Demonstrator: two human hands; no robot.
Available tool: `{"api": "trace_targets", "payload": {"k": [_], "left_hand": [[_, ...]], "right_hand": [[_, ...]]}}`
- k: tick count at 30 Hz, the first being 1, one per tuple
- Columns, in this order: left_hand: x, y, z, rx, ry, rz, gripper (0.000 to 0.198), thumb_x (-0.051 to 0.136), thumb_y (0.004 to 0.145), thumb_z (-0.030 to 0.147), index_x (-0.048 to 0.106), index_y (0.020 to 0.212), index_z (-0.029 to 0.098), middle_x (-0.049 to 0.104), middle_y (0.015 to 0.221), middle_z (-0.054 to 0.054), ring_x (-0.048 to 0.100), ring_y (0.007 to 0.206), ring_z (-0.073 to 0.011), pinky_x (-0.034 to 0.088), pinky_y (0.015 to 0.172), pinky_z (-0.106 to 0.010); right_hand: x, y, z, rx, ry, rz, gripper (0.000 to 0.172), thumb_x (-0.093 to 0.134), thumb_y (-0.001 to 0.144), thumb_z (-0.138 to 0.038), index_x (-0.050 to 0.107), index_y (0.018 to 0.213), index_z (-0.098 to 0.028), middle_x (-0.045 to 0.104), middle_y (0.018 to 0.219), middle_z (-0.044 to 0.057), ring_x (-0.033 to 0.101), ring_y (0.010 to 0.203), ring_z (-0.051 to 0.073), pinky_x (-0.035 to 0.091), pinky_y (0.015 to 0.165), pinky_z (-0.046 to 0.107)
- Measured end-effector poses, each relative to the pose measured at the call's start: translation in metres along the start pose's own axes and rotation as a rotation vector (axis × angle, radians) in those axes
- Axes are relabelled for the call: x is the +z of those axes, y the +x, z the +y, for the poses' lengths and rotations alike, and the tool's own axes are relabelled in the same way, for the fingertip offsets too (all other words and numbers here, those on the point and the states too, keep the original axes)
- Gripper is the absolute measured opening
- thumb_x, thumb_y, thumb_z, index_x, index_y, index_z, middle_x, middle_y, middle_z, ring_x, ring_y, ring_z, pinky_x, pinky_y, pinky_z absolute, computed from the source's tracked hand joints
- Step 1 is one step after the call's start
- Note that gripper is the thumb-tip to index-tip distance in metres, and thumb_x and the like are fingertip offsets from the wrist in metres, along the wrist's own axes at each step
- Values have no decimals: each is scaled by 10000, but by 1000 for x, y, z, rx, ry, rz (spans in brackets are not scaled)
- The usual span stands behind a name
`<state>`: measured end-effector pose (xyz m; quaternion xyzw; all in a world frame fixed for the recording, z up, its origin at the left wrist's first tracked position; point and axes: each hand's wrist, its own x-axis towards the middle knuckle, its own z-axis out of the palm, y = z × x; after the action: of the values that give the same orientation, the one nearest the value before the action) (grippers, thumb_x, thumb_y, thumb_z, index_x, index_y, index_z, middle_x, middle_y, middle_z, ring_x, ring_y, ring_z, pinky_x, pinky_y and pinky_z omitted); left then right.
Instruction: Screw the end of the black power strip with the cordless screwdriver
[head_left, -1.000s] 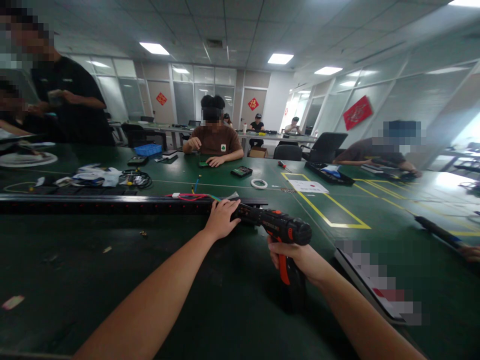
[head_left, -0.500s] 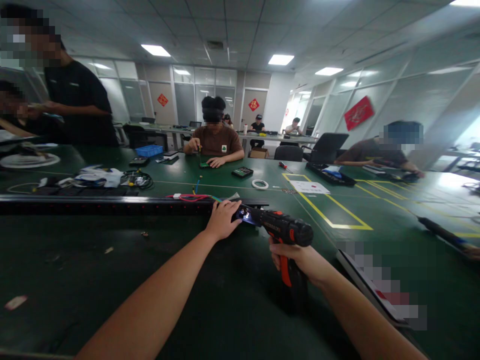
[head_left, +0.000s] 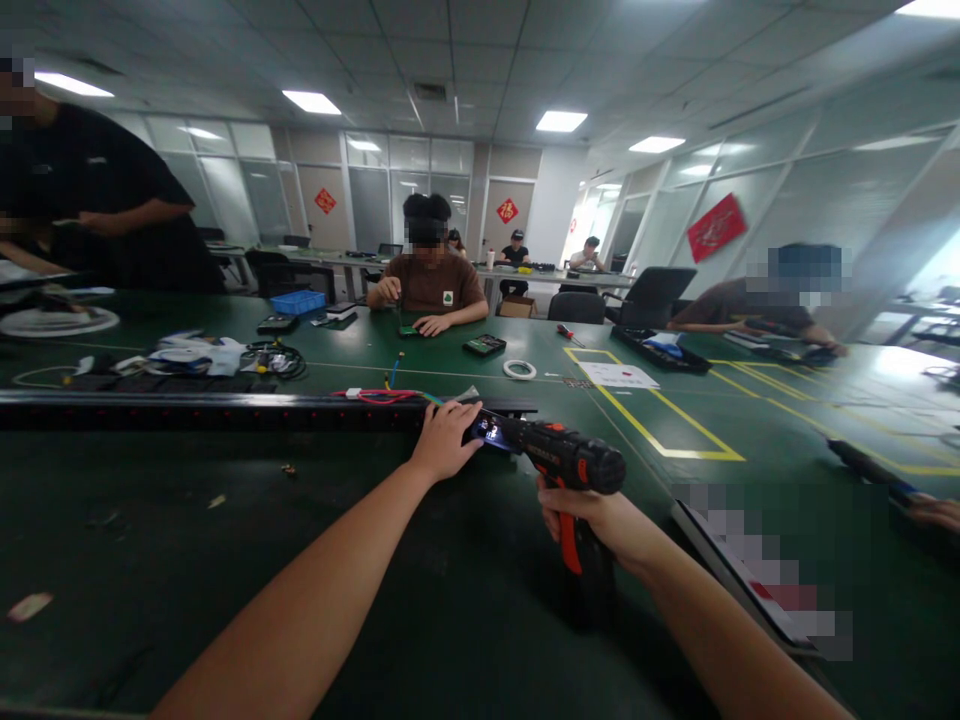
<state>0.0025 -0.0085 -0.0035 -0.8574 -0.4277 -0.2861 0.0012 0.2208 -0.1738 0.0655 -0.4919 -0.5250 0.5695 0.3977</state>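
My right hand point(head_left: 581, 505) is wrapped round the handle of a black and orange cordless drill point(head_left: 574, 455). The drill points left, its front end at the right end of a long black metal rail point(head_left: 225, 412). Over that same end lies my left hand point(head_left: 448, 440), fingers bent across the top and thumb on the near side, gripping it. A bright lit patch shows between my left hand and the drill; the bit's tip is hard to make out. Red wires point(head_left: 386, 396) with a white connector run along the rail's top.
Behind the rail lie a cable bundle point(head_left: 277, 358), a blue basket point(head_left: 298, 302), a white ring point(head_left: 519, 370) and a black tray point(head_left: 660, 350). A co-worker point(head_left: 431, 285) sits opposite. At right, another person's hand point(head_left: 937, 510) holds a black tool near a blurred-out flat item point(head_left: 735, 575).
The standing person at left has leaned over and shifted left. At the right edge, the other person's hand and black tool have moved slightly left. My hands and the drill look almost unmoved.
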Motion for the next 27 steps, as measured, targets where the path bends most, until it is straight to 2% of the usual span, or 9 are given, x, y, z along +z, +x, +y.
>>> {"api": "trace_targets", "payload": {"k": [13, 27], "left_hand": [[1, 1, 0, 7, 14, 14, 639, 636, 936, 389, 423, 1527, 273, 569, 1480, -72, 438, 1376, -279, 235, 1183, -552], [-1, 0, 1, 11, 7, 11, 638, 637, 938, 384, 422, 1527, 270, 566, 1484, -71, 437, 1376, -286, 238, 1181, -559]], "right_hand": [[-1, 1, 0, -16, -9, -4, 261, 777, 726, -377, 601, 809, -203, 618, 590, -24, 573, 563, 165, 458, 601, 305], [-1, 1, -1, -16, -27, -22, 259, 771, 754, -363, 606, 865, -197, 643, 594, -23, 588, 569, 170, 460, 611, 307]]}}
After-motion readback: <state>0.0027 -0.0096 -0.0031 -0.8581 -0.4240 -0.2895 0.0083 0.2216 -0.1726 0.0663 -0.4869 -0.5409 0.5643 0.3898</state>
